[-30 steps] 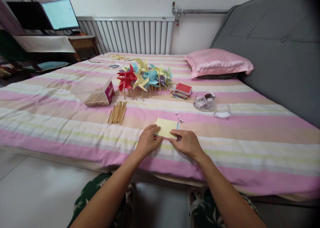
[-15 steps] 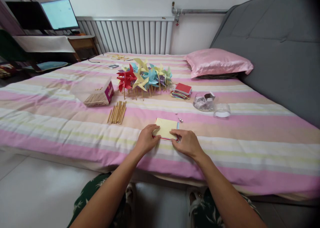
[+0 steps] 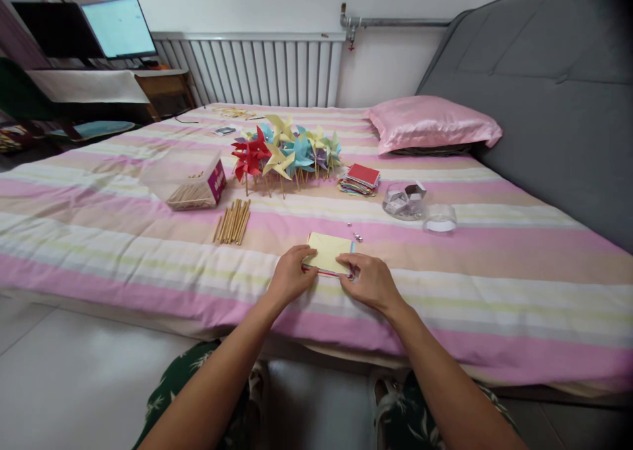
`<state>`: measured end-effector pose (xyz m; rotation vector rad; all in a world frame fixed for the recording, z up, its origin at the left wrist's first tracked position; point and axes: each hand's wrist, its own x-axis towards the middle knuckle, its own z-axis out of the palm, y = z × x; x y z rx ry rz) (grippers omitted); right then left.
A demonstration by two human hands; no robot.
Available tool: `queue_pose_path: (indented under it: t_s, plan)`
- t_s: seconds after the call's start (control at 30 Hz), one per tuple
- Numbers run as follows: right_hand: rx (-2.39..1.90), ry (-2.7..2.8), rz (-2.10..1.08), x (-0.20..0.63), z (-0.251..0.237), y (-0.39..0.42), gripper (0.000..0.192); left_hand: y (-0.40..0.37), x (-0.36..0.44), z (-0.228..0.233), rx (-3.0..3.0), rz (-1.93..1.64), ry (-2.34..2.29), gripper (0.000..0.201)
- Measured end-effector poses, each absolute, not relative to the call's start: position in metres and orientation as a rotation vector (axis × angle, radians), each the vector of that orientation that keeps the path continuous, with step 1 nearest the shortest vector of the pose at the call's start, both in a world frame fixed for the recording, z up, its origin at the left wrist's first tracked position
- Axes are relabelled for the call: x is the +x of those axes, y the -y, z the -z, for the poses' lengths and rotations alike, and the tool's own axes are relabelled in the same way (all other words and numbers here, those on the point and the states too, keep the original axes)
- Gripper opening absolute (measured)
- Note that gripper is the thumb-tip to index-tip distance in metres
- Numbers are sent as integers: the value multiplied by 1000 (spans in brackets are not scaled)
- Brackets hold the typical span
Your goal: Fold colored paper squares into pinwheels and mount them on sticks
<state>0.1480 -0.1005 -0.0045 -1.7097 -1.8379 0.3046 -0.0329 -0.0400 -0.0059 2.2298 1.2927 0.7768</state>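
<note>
A small stack of square paper sheets (image 3: 329, 251), pale yellow on top with red and blue edges showing beneath, lies near the bed's front edge. My left hand (image 3: 293, 273) grips its left side, thumb at the near edge and fingers on top. At the right side my right hand (image 3: 370, 280) pinches the stack in the same way. Just beyond it lie a few small silvery pieces (image 3: 357, 237). Thin golden-brown sticks (image 3: 232, 222) are laid side by side to the left.
Colourful paper pinwheels (image 3: 284, 152) stand grouped mid-bed. Left of them sits a clear plastic box (image 3: 190, 193) with sticks inside. Rightward are a paper pile topped in red (image 3: 362, 175), a clear round container (image 3: 403, 203), a tape roll (image 3: 440, 219) and a pink pillow (image 3: 435, 124).
</note>
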Motion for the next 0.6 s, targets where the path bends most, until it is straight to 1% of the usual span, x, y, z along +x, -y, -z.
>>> queue_pose_path:
  t_s: [0.23,0.6]
  plan:
    - [-1711,1820,-292,147,5,101,27,37,-35,10,2141,-794,-1271,34]
    - [-1732,1791,-318,148,5,100,25,35,-36,12,2104,-826,-1246,30]
